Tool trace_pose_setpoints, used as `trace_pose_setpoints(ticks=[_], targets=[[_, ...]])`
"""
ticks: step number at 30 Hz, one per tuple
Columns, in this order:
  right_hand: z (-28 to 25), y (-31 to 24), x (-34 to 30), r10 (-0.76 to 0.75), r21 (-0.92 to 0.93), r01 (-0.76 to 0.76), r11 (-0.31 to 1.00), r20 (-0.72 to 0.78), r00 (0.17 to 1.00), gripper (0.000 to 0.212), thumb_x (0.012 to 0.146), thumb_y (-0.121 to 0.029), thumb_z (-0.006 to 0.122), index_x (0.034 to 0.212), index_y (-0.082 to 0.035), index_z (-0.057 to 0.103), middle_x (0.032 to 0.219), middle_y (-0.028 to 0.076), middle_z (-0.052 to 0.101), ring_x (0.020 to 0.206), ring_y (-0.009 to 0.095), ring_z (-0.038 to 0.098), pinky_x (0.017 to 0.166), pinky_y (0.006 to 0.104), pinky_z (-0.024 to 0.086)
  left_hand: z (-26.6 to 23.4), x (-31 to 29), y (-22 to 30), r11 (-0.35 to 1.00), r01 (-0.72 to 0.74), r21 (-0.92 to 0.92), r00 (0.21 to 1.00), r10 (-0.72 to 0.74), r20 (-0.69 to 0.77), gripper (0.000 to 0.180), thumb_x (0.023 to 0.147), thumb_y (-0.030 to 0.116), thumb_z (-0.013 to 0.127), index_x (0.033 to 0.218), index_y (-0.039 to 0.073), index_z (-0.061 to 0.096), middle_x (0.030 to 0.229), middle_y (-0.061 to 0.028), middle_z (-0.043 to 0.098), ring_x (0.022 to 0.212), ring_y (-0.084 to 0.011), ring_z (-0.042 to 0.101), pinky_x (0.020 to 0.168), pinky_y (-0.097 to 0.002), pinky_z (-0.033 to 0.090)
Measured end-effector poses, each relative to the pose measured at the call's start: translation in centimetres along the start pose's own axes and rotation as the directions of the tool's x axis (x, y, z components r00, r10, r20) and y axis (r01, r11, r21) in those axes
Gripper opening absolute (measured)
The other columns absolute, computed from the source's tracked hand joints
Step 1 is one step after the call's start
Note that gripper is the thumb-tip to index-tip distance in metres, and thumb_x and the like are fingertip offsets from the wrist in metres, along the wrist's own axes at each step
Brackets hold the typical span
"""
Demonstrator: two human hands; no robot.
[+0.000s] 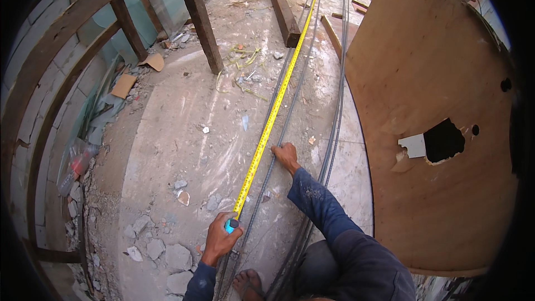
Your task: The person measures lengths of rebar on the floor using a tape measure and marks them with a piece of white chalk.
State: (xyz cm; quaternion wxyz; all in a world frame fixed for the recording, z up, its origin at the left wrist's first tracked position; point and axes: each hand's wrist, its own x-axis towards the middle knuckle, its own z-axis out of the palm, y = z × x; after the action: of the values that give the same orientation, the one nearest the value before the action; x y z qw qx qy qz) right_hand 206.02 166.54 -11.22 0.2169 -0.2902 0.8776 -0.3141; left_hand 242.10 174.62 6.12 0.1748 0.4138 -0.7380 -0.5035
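My left hand (218,238) is closed around a tape measure (231,225) with a blue and dark case, low in the middle of the head view. Its yellow blade (273,112) runs out straight and far ahead, beside the thin ribbed steel bars on the floor. Farther forward and to the right, my right hand (286,157) pinches one steel bar (290,114) just right of the blade. The fingertips partly cover the bar there. A bundle of more steel bars (336,117) lies to the right of this hand, passing under my right forearm.
A large brown wooden panel (434,89) with a ragged hole stands at the right. Dark timber framing (200,22) rises at the left. A long wooden beam (281,8) lies ahead beside the blade. Broken concrete (178,257) litters the floor near my left hand.
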Motion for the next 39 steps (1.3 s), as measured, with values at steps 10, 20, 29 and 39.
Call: trace_pose_setpoints(ticks=[10, 20, 29, 39], targets=[[-0.7, -0.2, 0.1, 0.084, -0.045, -0.077, 0.996, 0.181, 0.980, 0.061, 0.069, -0.041, 0.070, 0.096, 0.014, 0.066, 0.101, 0.033, 0.066, 0.098, 0.042, 0.066, 0.081, 0.0456, 0.053, 0.1, -0.1, -0.2, 1.000, 0.022, -0.012, 1.000, -0.022, 0.003, 0.046, 0.074, 0.022, 0.073, 0.112, -0.001, 0.063, 0.108, -0.0179, 0.062, 0.100, -0.0332, 0.062, 0.089, -0.0373, 0.048], [0.4, 0.6, 0.1, 0.050, 0.003, -0.050, 0.999, 0.031, 0.998, 0.045, 0.064, -0.034, 0.069, 0.079, 0.009, 0.069, 0.081, 0.026, 0.068, 0.078, 0.037, 0.068, 0.069, 0.0431, 0.052, 0.1, -0.1, -0.1, 0.998, 0.059, -0.033, 0.998, -0.059, 0.000, 0.046, 0.072, 0.017, 0.070, 0.113, -0.003, 0.063, 0.106, -0.0156, 0.062, 0.098, -0.0266, 0.062, 0.089, -0.0331, 0.047], [0.3, 0.7, 0.3, 0.027, -0.005, -0.026, 1.000, 0.063, 0.998, 0.042, 0.062, -0.033, 0.068, 0.075, 0.008, 0.069, 0.073, 0.025, 0.067, 0.071, 0.036, 0.067, 0.066, 0.0419, 0.051, 0.1, 0.0, 0.3, 0.996, 0.091, -0.018, 0.996, -0.091, 0.004, 0.045, 0.071, 0.015, 0.071, 0.112, -0.003, 0.063, 0.107, -0.0162, 0.062, 0.100, -0.0281, 0.062, 0.090, -0.0339, 0.047], [0.0, 1.0, 0.2, 0.023, -0.009, -0.023, 1.000, 0.065, 0.998, 0.048, 0.069, -0.036, 0.068, 0.085, 0.008, 0.069, 0.087, 0.028, 0.068, 0.085, 0.039, 0.067, 0.076, 0.0439, 0.051, 0.1, -0.4, -0.5, 0.997, 0.071, -0.017, 0.997, -0.071, 0.018, 0.045, 0.072, 0.015, 0.070, 0.112, -0.003, 0.063, 0.107, -0.0157, 0.062, 0.099, -0.0270, 0.061, 0.090, -0.0331, 0.046]])
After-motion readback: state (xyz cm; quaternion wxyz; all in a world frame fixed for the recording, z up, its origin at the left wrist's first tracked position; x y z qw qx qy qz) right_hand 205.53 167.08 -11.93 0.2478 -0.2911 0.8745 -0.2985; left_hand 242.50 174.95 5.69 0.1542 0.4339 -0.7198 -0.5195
